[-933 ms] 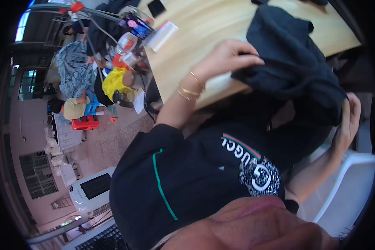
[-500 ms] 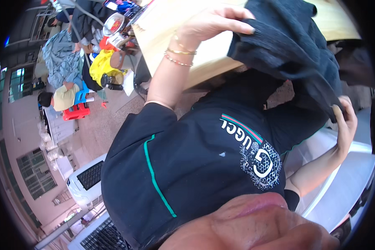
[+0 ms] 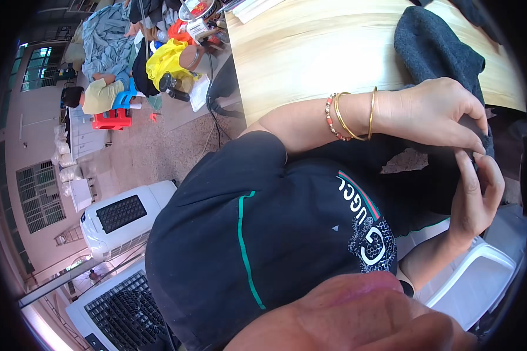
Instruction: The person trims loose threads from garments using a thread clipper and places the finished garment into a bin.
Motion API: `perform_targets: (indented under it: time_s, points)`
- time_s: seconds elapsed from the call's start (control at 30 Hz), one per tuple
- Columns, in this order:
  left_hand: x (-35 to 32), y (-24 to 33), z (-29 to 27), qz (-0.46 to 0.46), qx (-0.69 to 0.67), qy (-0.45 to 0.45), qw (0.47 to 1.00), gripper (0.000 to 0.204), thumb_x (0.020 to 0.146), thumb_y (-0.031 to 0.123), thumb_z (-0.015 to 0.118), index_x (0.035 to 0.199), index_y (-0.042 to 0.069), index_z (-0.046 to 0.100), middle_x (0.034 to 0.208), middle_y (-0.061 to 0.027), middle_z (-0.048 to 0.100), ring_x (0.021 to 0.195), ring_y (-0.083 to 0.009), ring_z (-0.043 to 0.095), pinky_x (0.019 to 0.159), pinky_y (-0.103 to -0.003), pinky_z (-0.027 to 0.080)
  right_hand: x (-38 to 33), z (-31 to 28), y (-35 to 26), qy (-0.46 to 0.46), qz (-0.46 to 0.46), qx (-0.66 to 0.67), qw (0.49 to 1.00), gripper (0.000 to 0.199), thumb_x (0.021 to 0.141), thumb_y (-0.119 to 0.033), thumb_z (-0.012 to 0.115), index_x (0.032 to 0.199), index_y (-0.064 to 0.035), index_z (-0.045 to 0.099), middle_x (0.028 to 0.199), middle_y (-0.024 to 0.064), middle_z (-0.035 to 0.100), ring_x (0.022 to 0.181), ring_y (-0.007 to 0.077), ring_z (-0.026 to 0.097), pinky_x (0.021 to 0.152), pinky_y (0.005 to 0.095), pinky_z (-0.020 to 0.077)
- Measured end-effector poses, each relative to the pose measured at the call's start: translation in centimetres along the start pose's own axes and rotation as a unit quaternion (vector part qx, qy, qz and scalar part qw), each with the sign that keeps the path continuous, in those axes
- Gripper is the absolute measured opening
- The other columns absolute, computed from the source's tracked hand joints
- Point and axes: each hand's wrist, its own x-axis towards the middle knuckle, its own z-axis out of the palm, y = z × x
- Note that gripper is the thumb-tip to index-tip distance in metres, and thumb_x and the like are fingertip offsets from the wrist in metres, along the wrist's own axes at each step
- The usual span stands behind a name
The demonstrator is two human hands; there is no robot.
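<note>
A dark grey piece of cloth point(image 3: 436, 50), soft and folded, lies over the right part of the wooden table and hangs past its front edge. My left hand point(image 3: 436, 114), with bracelets on the wrist, reaches across to the right and pinches the hanging part of the cloth. Just below it, my right hand point(image 3: 477, 193) is closed with thumb and fingertips on the same edge. The fingertips of both hands almost meet there. Most of the hanging cloth is hidden behind my left hand and against my dark clothes.
The pale wooden table point(image 3: 310, 64) spans the top. To the left are a yellow bag point(image 3: 168, 61), a red stool point(image 3: 112, 120), a heap of grey-blue cloth point(image 3: 106, 38) and a seated person point(image 3: 102, 93). A white air cooler point(image 3: 126, 213) stands lower left; a white plastic bin point(image 3: 480, 275) is lower right.
My left hand has moved right and down to meet my right hand at the cloth's edge. The cloth, earlier held up and stretched between both hands, now lies partly on the table.
</note>
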Motion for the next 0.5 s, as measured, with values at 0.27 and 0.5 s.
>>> perform_targets:
  time_s: [0.27, 0.5]
  points:
    - [-0.3, -0.9, -1.7, -0.066, -0.008, -0.121, 0.990, 0.036, 0.085, 0.031, 0.072, 0.098, -0.003, 0.070, 0.065, -0.0076, 0.062, 0.057, -0.0105, 0.052, 0.052, -0.030, 0.041, 1.2, -0.3, -0.4, -0.041, 0.020, -0.016, 0.999, 0.032, 0.071, 0.015, 0.073, 0.099, 0.0032, 0.067, 0.096, 0.0153, 0.064, 0.085, 0.0264, 0.065, 0.079, 0.0330, 0.0518]
    - [-1.2, -1.5, -1.9, -0.085, -0.021, -0.095, 0.992, 0.040, 0.083, 0.035, 0.075, 0.100, -0.001, 0.071, 0.066, -0.0044, 0.061, 0.057, -0.0081, 0.050, 0.050, -0.027, 0.038, 0.6, 0.3, -0.2, -0.013, 0.022, -0.065, 0.998, 0.030, 0.073, 0.015, 0.073, 0.099, 0.0028, 0.067, 0.096, 0.0154, 0.064, 0.084, 0.0264, 0.065, 0.077, 0.0327, 0.0523]
